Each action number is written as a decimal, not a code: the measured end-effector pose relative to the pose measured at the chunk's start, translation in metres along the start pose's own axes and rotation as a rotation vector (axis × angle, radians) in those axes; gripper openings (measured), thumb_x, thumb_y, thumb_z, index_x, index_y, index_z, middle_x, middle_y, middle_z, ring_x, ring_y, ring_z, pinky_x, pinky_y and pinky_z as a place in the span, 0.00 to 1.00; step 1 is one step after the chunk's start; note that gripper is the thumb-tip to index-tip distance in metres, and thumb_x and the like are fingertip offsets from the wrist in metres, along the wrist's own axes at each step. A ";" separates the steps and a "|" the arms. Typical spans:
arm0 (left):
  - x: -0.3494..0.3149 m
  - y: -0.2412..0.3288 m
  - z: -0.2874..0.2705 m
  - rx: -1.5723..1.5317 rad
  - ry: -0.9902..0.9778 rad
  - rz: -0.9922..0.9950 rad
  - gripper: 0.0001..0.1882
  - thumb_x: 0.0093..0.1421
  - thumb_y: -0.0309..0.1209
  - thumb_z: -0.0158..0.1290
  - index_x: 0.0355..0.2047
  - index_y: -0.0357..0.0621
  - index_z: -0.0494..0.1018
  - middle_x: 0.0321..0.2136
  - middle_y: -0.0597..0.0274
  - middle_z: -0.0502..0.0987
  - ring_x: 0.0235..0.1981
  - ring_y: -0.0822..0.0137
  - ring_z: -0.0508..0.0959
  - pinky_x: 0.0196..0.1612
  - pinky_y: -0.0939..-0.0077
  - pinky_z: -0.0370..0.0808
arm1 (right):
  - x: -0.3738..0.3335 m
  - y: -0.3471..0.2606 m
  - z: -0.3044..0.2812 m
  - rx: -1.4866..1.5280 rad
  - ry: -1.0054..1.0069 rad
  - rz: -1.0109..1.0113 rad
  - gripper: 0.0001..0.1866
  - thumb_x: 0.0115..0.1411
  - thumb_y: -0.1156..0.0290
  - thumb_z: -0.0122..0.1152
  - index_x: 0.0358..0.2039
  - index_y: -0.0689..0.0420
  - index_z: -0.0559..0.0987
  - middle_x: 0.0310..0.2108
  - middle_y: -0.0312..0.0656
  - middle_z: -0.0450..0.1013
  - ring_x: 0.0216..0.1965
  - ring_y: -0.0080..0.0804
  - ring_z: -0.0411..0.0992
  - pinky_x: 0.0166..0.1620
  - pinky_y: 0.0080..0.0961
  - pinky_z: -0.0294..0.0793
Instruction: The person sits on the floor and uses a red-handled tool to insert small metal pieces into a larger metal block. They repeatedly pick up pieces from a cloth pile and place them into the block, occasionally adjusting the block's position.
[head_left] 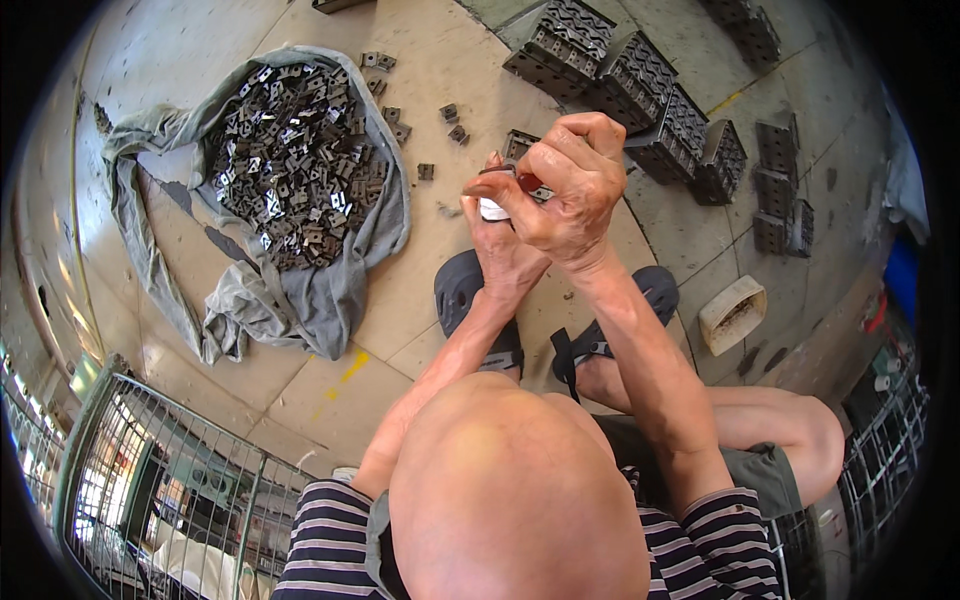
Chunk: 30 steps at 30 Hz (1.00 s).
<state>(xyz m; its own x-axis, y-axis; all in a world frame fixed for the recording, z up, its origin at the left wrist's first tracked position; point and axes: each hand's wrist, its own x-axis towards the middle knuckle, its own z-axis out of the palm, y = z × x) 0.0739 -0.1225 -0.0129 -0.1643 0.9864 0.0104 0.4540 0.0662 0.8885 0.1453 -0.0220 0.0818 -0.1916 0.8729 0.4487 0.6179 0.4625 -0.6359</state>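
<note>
Bare knee (515, 480), fingers (550, 163) gripping small white object (492, 210), perhaps dark-topped.

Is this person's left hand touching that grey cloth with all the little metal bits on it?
Apart. The head view shows it: bare tan floor is visible between the left hand and the grey cloth.
</note>
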 end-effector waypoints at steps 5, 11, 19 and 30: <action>0.008 -0.003 -0.004 -0.169 -0.110 -0.146 0.44 0.49 0.32 0.74 0.63 0.36 0.66 0.60 0.45 0.70 0.61 0.47 0.69 0.64 0.54 0.66 | 0.011 0.016 -0.007 0.306 -0.127 -0.025 0.15 0.43 0.64 0.82 0.19 0.58 0.81 0.34 0.35 0.79 0.44 0.39 0.76 0.52 0.38 0.71; 0.021 0.011 -0.033 -0.270 -0.099 -0.179 0.44 0.53 0.28 0.74 0.69 0.38 0.66 0.74 0.43 0.57 0.76 0.51 0.57 0.75 0.58 0.57 | -0.011 0.038 -0.008 1.442 -0.090 0.686 0.20 0.66 0.65 0.71 0.55 0.59 0.84 0.58 0.44 0.78 0.60 0.44 0.76 0.68 0.40 0.71; 0.082 -0.002 -0.048 -0.243 -0.257 -0.028 0.22 0.58 0.15 0.63 0.54 0.35 0.78 0.47 0.53 0.86 0.46 0.66 0.85 0.52 0.70 0.80 | -0.037 0.051 -0.008 0.774 -0.144 0.802 0.15 0.55 0.71 0.83 0.40 0.62 0.86 0.33 0.30 0.80 0.36 0.17 0.76 0.44 0.19 0.78; 0.093 -0.007 -0.052 -0.338 -0.357 -0.080 0.34 0.58 0.15 0.67 0.65 0.35 0.70 0.38 0.62 0.86 0.40 0.74 0.84 0.47 0.76 0.81 | -0.031 0.048 -0.012 0.805 -0.203 0.797 0.10 0.63 0.77 0.73 0.45 0.63 0.87 0.35 0.33 0.83 0.40 0.20 0.79 0.47 0.22 0.81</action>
<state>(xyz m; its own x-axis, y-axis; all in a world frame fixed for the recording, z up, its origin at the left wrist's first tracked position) 0.0100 -0.0387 0.0053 0.1502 0.9741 -0.1690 0.1334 0.1494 0.9797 0.1900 -0.0288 0.0450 -0.1295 0.9372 -0.3238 -0.0338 -0.3305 -0.9432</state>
